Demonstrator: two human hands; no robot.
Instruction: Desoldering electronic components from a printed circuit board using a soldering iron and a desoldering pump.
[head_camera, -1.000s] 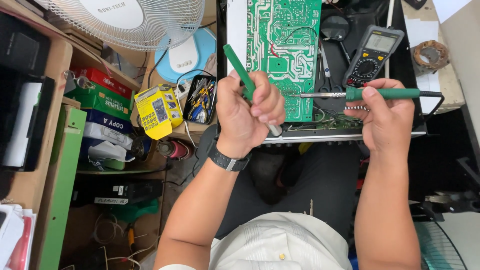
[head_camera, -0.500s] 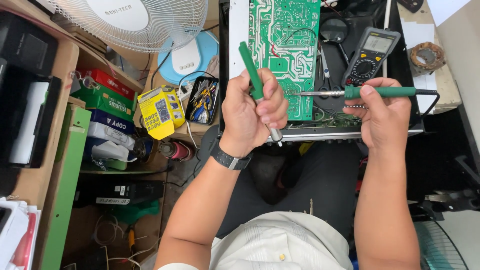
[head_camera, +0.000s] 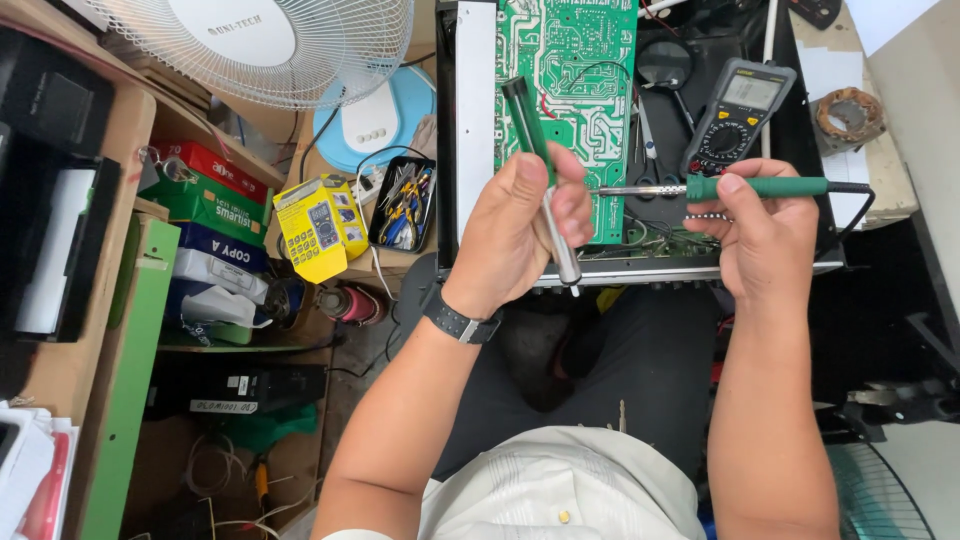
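Your right hand (head_camera: 760, 235) pinches the soldering iron (head_camera: 700, 188), tip over the circuit board (head_camera: 570, 90); your left hand (head_camera: 525, 235) grips the desoldering pump (head_camera: 540, 170) (kept ready) beside it.

The circuit board (head_camera: 565, 90) lies left of the multimeter (head_camera: 738, 115), behind both hands.

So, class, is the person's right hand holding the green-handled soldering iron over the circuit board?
Yes, the right hand grips the soldering iron by its green handle, its metal tip lying over the green circuit board.
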